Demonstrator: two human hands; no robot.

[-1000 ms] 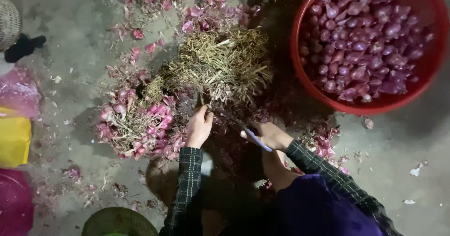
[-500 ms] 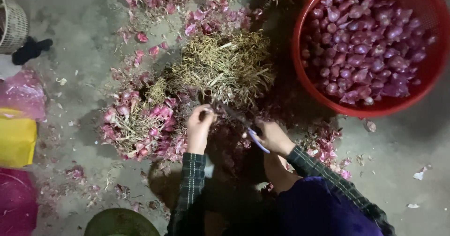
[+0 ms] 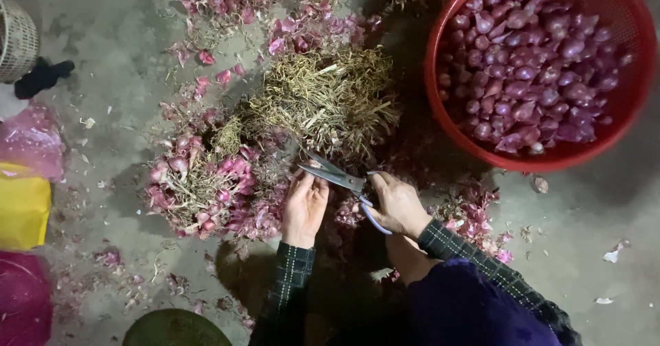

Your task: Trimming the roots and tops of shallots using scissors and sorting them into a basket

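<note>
My right hand [image 3: 397, 204] grips a pair of scissors [image 3: 338, 177] with blue handles, blades open and pointing left. My left hand [image 3: 304, 205] rests beside the blades, fingers curled at a shallot on the edge of a pile of untrimmed pink shallots with dry roots [image 3: 206, 188]. Whether it grips one is hard to tell. Behind the scissors lies a heap of cut dry stalks [image 3: 323, 98]. A red basket [image 3: 450, 122] at the upper right is filled with trimmed purple shallots [image 3: 533, 64].
Shallot skins and scraps [image 3: 474, 215] litter the concrete floor around my hands. A woven basket [image 3: 17, 40] and a dark cloth [image 3: 41, 76] sit at far left, with pink and yellow bags [image 3: 24, 201] below. A green round rim [image 3: 175, 329] shows at bottom.
Both hands have shifted slightly right and down from the shallot pile. The scissors' blades now stand open next to my left fingers.
</note>
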